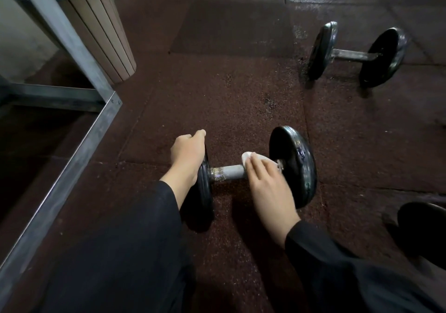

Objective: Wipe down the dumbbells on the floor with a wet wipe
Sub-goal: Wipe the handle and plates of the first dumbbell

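your right fingers (259, 167) press the wipe (248, 157) flat on the bar (229, 171); rub lengthwise while your left hand (187, 153) grips the plate (205, 192) steady.

The near round-plated metal dumbbell (255, 170) has glossy black plates and a dull grey bar with a speckled, yellowish rusty band near its left end. The crumpled wet wipe (248, 157) is white. The far black-plated dumbbell (354, 55) has the same grey bar. The rubber floor (229, 95) is dark reddish-brown, finely flecked. Both long sleeves (135, 240) are black. The slatted bin (106, 32) is beige; the metal frame (79, 148) is grey.
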The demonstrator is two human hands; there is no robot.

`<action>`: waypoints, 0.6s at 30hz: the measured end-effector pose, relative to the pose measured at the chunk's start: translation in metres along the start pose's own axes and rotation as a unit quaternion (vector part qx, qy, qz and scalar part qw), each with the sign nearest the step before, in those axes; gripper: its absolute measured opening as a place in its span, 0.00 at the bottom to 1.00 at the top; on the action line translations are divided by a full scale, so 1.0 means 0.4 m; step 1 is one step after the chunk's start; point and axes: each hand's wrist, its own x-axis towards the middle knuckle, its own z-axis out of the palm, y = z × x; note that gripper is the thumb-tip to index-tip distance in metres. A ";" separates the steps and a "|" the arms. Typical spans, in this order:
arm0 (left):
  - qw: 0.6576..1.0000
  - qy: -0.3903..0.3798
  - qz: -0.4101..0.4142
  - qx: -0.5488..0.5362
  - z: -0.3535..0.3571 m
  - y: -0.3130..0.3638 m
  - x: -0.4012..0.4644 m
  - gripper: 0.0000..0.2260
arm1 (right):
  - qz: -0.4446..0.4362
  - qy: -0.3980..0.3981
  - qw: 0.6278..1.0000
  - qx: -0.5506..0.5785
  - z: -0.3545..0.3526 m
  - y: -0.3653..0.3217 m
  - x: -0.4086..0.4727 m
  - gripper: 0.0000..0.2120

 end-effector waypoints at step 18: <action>1.000 0.005 0.006 0.003 -0.006 0.001 -0.013 0.20 | 0.040 -0.151 0.967 -0.201 -0.074 -0.020 0.053 0.19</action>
